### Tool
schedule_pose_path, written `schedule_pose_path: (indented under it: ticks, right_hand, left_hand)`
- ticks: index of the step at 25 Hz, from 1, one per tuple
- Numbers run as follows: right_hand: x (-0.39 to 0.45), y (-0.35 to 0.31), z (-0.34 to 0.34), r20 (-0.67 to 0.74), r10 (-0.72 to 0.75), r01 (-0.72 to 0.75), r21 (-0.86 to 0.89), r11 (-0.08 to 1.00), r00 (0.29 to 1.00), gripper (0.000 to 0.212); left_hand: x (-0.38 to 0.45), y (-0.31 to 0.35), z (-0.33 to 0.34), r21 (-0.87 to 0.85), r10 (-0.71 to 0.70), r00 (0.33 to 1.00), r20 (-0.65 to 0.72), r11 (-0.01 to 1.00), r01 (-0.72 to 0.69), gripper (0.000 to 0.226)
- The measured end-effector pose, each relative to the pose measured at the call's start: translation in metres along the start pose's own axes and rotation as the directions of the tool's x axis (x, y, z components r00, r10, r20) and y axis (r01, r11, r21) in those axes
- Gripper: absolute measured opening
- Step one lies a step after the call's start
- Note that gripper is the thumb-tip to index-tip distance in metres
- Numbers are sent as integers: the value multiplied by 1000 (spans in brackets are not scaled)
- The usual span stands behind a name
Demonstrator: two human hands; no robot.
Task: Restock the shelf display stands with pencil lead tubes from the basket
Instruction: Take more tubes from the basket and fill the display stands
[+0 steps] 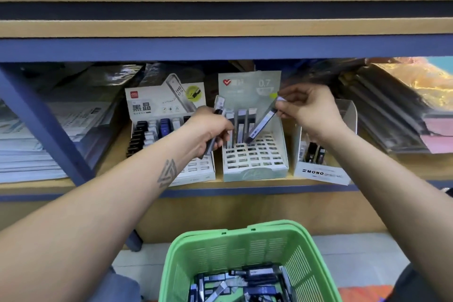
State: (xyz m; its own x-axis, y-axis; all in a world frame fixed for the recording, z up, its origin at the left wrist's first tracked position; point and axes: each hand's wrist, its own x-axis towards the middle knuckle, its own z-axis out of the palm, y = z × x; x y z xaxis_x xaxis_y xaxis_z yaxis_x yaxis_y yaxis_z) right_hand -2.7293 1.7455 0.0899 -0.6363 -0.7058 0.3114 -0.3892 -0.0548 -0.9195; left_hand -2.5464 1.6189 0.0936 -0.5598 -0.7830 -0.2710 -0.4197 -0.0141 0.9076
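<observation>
Here, right fingers [282,105] pinch tube [261,125].

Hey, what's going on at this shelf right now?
A person is restocking pencil lead tubes. The right hand pinches a tube by its top, its lower end at a slot in the middle display stand, which is mostly unfilled. The left hand grips another tube. The green basket below holds many more.
</observation>
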Motion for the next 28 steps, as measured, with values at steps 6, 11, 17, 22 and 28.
schedule_pose_path:
  ticks: [6,11,17,22,28]
  right_hand:
    - [4,0,20,117,-54,78,-210,975,992,22]
    - [10,-2,31,106,-117,140,-246,959,987,22]
    - [13,1,40,132,-149,181,-280,943,980,26]
    - [15,-8,39,168,-113,155,-260,953,979,29]
    - [16,-9,36,198,-103,156,-278,948,975,27]
  left_hand:
    - [9,-6,-2,146,29,999,-40,989,-23,24]
    - [16,-9,-5,228,46,996,-74,973,-28,14]
    - [22,-13,-2,300,29,996,-79,954,-4,13]
    - [24,-15,-2,313,28,997,-71,950,-5,15]
    - [20,-15,-3,318,35,996,-78,948,-8,19]
